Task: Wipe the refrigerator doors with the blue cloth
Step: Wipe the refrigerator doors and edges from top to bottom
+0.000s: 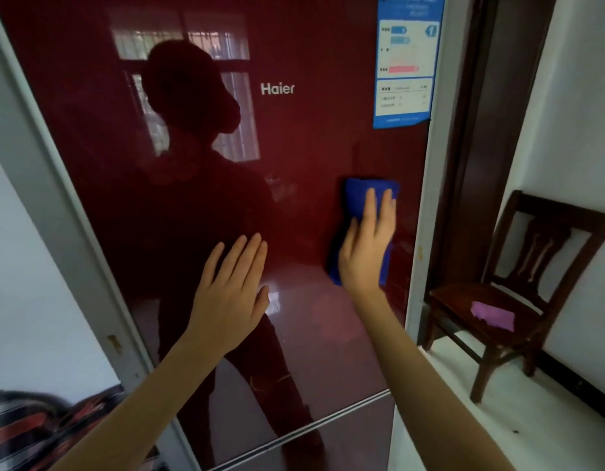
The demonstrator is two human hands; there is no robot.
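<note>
The dark red upper door (pixel 294 147) of the refrigerator is glossy as a mirror, with the white Haier logo (pixel 277 89) high on it. Below and to the right of that logo, close to the door's right edge, the blue cloth (pixel 359 198) lies folded against the glass. The right hand (pixel 367 246) presses it there, palm flat, fingers straight and close together, pointing up. Nothing is curled round the cloth, and blue shows above the fingertips and below the heel of the hand.

Below the logo and a little to the left, the left hand (pixel 229 294) is held up flat to the same door, fingers straight and only slightly parted, holding nothing. I cannot tell whether the palm actually touches the glass.

Right of the logo, at the door's top corner, is a blue and white energy label (pixel 406 59). Far below the logo a pale seam divides the upper door from the lower door (pixel 345 433).

Well off to the logo's right and lower down, a dark wooden chair (pixel 545 239) stands against the white wall, with a purple cloth (pixel 492 315) lying on its seat. Far down to the logo's left is a heap of striped fabric (pixel 29 426).
</note>
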